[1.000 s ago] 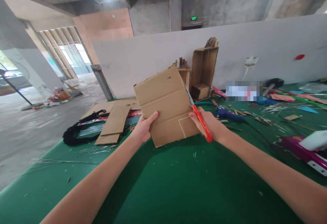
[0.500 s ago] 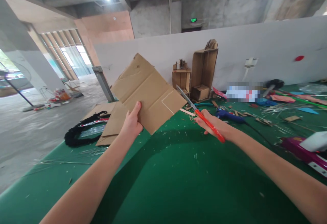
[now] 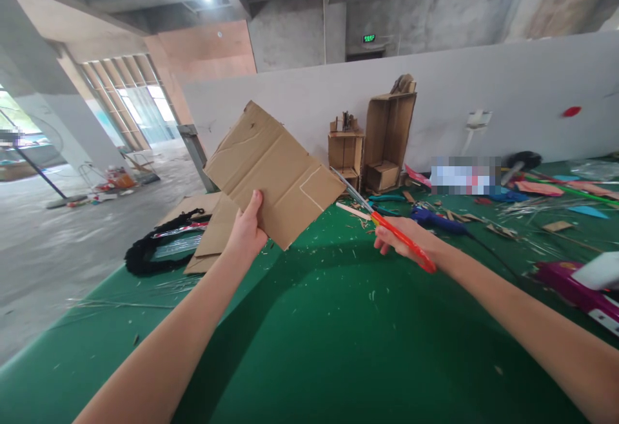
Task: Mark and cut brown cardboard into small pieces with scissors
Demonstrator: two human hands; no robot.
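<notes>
My left hand [image 3: 249, 227] grips a piece of brown cardboard [image 3: 271, 173] by its lower edge, thumb on the near face and fingers hidden behind. The cardboard is held up at a slant above the table, with creases across it and a pale outline drawn near its right corner. In my right hand [image 3: 399, 234] is a pair of scissors [image 3: 397, 234] with red handles, its blades pointing up and left at the cardboard's right corner. A thin pale wooden stick [image 3: 353, 211] juts out beside the blades, by my right fingers. Whether the blades touch the cardboard I cannot tell.
On the green table [image 3: 309, 346], more cardboard [image 3: 206, 243] and a black fuzzy coil [image 3: 138, 258] lie at left. Cardboard box structures [image 3: 391, 134] stand at the back. A blue glue gun [image 3: 438, 219], scraps, wires and a purple power strip [image 3: 575, 285] are at right.
The cardboard in my left hand has shifted slightly left. The scissors' handle end has moved a little right and down, and the blades look closer together.
</notes>
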